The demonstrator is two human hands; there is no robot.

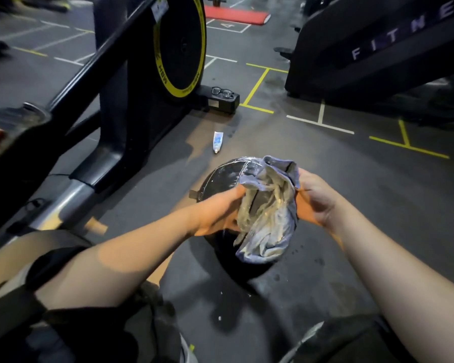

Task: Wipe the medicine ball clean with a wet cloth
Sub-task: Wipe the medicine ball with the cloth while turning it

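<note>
While the black ball sits on the wet gym floor just below frame centre, both hands bunch a soapy grey cloth over its top. The left hand grips the cloth's edge at nine o'clock; the right hand clutches it at three o'clock. At twelve o'clock from the ball lies a small white tube, with glasses farther off on an exercise bike's base.

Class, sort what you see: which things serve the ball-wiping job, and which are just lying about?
In use: ball, cloth, left hand, right hand.

Lying about: tube, glasses, exercise bike, red mat.
</note>
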